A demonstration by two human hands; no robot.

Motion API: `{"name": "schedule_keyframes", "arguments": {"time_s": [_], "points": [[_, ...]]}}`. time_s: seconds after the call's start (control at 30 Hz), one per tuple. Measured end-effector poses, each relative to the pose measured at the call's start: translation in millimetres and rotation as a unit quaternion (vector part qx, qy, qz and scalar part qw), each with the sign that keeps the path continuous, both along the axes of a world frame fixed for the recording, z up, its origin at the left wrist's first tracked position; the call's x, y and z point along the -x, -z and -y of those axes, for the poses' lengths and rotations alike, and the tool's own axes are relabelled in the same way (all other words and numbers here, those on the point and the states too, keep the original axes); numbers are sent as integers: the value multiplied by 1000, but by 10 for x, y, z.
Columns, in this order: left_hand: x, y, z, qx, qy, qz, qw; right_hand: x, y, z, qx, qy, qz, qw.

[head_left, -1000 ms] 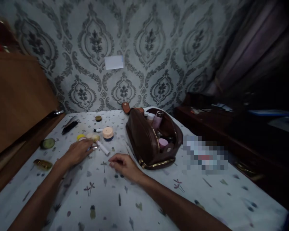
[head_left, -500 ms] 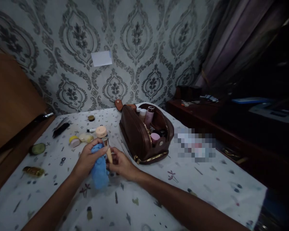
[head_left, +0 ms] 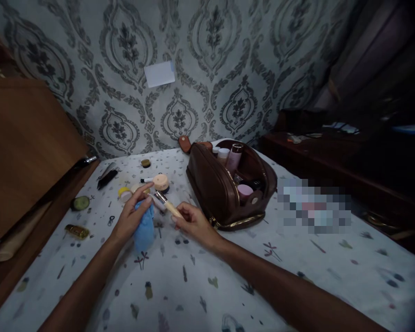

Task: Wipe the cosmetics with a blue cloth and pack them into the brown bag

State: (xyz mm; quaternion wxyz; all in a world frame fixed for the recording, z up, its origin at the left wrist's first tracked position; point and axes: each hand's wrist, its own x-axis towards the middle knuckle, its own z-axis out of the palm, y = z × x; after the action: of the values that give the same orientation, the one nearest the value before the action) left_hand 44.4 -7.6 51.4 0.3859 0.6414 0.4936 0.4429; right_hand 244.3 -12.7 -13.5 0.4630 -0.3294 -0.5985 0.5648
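Note:
My left hand [head_left: 131,219] is closed on a blue cloth [head_left: 144,228] that hangs down from it, and its fingertips pinch the head end of a makeup brush [head_left: 166,203]. My right hand [head_left: 193,222] pinches the brush's pale wooden handle. Both hands are held just above a white tablecloth [head_left: 228,276] with small printed flowers. An open brown leather toiletry bag [head_left: 224,189] stands right of the hands, with bottles and jars inside.
Behind the hands lie a peach-lidded jar [head_left: 161,182], a yellow-lidded pot [head_left: 124,193], a small dark jar [head_left: 145,163], a black comb [head_left: 107,179], a green round lid [head_left: 80,203] and a gold tube [head_left: 76,231]. A wooden headboard [head_left: 24,152] stands left, a dark cabinet [head_left: 332,157] right.
One second ago both hands rested on the cloth-covered table among the items. They have since picked up the blue cloth and the brush, and the brush is now tilted between them.

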Motion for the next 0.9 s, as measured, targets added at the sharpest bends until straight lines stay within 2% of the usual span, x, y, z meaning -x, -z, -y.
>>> {"name": "schedule_keyframes", "arguments": {"time_s": [0.13,0.23,0.43,0.63,0.73,0.9], "points": [[10,28,-15,-28,4,-31,999,-20,-10,-3,-68,39,67,995],[4,51,-29,-8,-9,-4,1000,-29,-2,-10,-101,73,94,988],[8,97,-28,118,-25,129,984,-5,21,0,-28,84,10,996],[-11,79,-22,135,-30,162,977,-6,-63,28,82,1,-43,996],[-11,81,-23,143,-26,172,974,0,-76,34,93,3,-35,995],[-5,84,-24,150,-27,190,970,12,-50,47,70,36,-24,997]]}}
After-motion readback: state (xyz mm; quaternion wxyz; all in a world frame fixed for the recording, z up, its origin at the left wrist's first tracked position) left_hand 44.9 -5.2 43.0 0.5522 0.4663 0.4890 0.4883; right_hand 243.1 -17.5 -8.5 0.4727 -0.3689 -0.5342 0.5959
